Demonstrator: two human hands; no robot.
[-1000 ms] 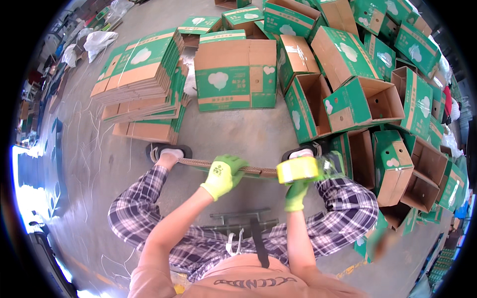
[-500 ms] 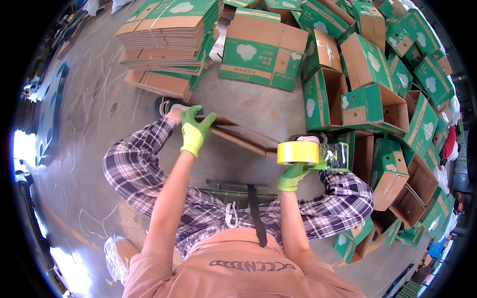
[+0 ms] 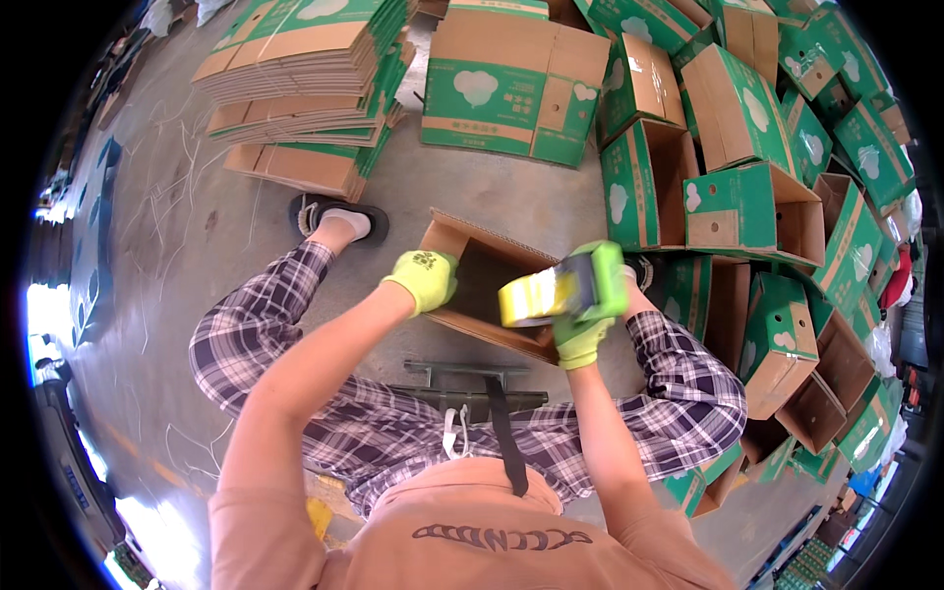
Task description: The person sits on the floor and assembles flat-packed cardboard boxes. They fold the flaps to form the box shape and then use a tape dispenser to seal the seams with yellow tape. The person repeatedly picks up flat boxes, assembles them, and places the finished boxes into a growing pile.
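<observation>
One open cardboard carton lies just right of the left hand, whose grip curls over its near rim, long axis far-left to near-right; the right hand clasps a tape dispenser at the carton's right end.

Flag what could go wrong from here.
The tape dispenser in the right hand overlaps the open carton in view; it might snag it.
The left hand grips the carton's left side; the carton could skew.
Piled cartons beside the right leg sit at odd angles; they might slide.
</observation>
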